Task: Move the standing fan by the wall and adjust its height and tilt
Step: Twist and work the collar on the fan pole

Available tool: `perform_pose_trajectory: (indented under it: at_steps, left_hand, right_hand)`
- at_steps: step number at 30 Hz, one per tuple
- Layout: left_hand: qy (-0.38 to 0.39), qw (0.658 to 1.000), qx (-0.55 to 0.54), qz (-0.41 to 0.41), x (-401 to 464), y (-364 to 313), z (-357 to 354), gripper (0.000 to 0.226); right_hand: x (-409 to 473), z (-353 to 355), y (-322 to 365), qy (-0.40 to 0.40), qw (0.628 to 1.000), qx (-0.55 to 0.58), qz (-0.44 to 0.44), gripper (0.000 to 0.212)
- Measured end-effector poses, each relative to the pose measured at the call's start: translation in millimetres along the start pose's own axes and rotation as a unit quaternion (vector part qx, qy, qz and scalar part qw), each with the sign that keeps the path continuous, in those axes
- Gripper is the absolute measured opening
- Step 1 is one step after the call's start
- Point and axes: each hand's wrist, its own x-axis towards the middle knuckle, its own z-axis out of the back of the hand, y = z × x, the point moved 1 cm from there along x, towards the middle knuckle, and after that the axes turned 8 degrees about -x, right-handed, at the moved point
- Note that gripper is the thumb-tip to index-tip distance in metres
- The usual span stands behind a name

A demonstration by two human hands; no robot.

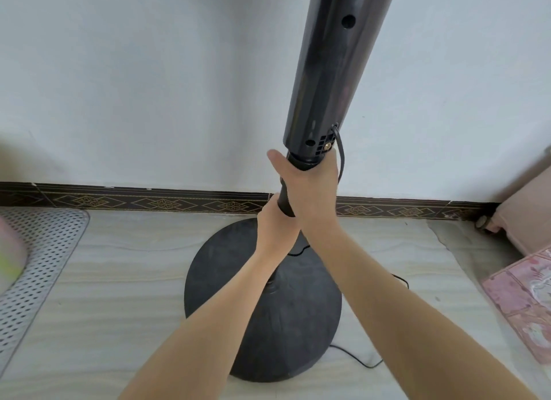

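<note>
The black standing fan fills the middle of the view: a thick upper column [331, 71] rises out of the top edge, and a thin pole [284, 201] runs down to a round black base [247, 325] on the floor near the white wall [149, 86]. My right hand [310, 184] is wrapped around the pole just under the column's collar. My left hand [275, 223] grips the pole lower down, partly under my right wrist. The fan head is out of view.
The fan's black cord [357, 358] trails on the floor right of the base. A perforated white mat [38, 250] lies at the left. A pink patterned mat [524, 298] and a pink object [527, 214] sit at the right. A dark patterned skirting [149, 202] lines the wall.
</note>
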Motion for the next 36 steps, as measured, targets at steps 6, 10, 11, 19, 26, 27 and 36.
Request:
perform_pose_trajectory:
  at_steps: [6, 10, 11, 19, 26, 27, 36]
  left_hand:
    - [0.078, 0.995, -0.037, 0.046, 8.1, -0.5, 10.3, 0.024]
    - [0.101, 0.992, -0.046, 0.065, 12.1, 2.5, 11.7, 0.020]
    - [0.102, 0.991, -0.051, 0.069, 12.0, 2.9, 11.8, 0.021]
    - [0.130, 0.988, -0.056, 0.063, 11.5, 2.5, 15.1, 0.022]
    - [0.113, 0.990, -0.052, 0.061, 11.0, 3.4, 13.8, 0.022]
    - [0.100, 0.992, -0.056, 0.055, 9.9, 3.9, 12.7, 0.022]
    - [0.141, 0.986, -0.041, 0.076, 12.9, 1.4, 15.8, 0.018]
  right_hand:
    - [27.2, 17.9, -1.2, 0.250, 0.968, -0.012, -0.008, 0.014]
    - [38.8, 31.8, 1.5, 0.373, 0.927, -0.029, -0.009, 0.014]
    - [34.5, 31.7, -2.3, 0.322, 0.946, -0.042, 0.003, 0.017]
    - [27.8, 44.5, -5.8, 0.230, 0.968, -0.077, 0.063, 0.030]
    - [27.4, 41.5, -1.3, 0.284, 0.958, -0.035, -0.003, 0.040]
    - [21.1, 35.3, -0.5, 0.243, 0.969, -0.051, 0.005, 0.038]
    - [21.8, 27.6, 1.9, 0.187, 0.979, -0.079, 0.032, 0.020]
